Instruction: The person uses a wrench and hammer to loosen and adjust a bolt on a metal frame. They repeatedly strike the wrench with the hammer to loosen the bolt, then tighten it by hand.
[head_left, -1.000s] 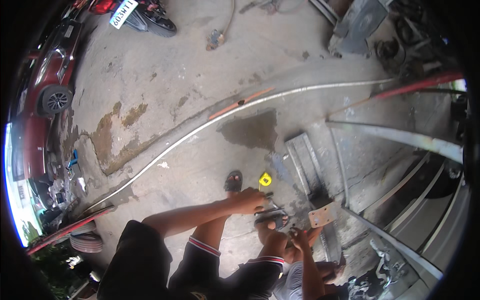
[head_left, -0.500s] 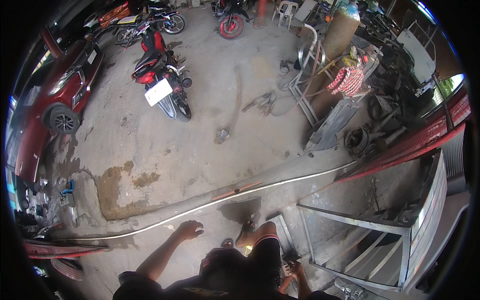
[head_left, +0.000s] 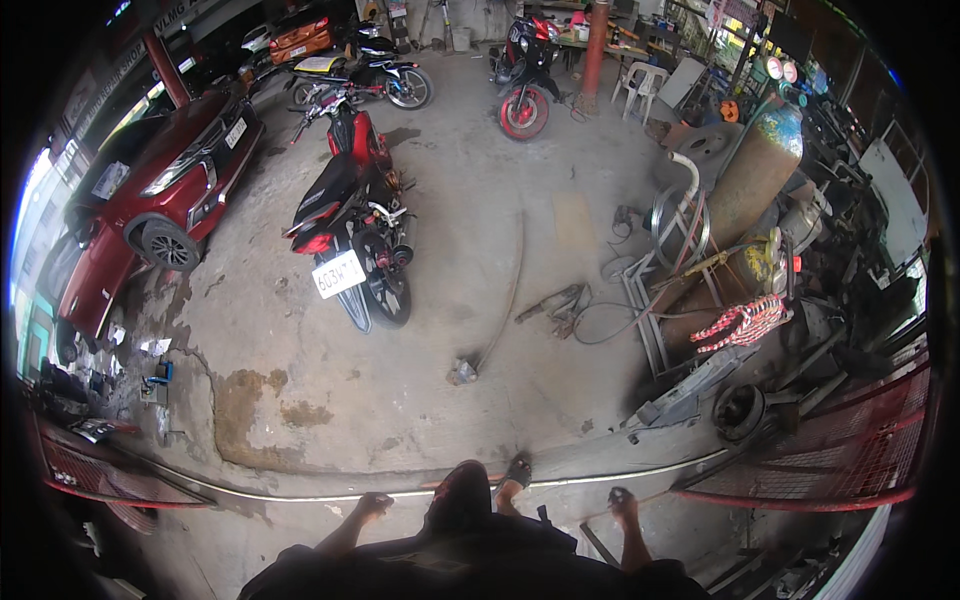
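Observation:
My left hand (head_left: 376, 505) hangs low at the bottom centre-left near a long white pipe (head_left: 330, 497) on the concrete, its fingers slightly bent and apart, holding nothing I can see. My right hand (head_left: 623, 505) is low at centre-right, fingers curled round a small dark item too small to name. Between them are my dark-clothed raised knee (head_left: 460, 495) and one sandalled foot (head_left: 518, 470) beside the pipe. My body hides part of the ground below.
Red mesh gates (head_left: 810, 490) flank the lower edges. A red-black motorcycle (head_left: 345, 185) stands ahead, a red car (head_left: 175, 185) left, more motorcycles (head_left: 523, 85) behind. Right are a tall gas cylinder (head_left: 760, 170), metal frames, hoses (head_left: 610, 335) and scrap. A plastic chair (head_left: 637, 90) stands behind.
The view has swung up from the yellow tape measure and metal pieces to the garage. My left hand has left the dark tool it held a second ago and moved left.

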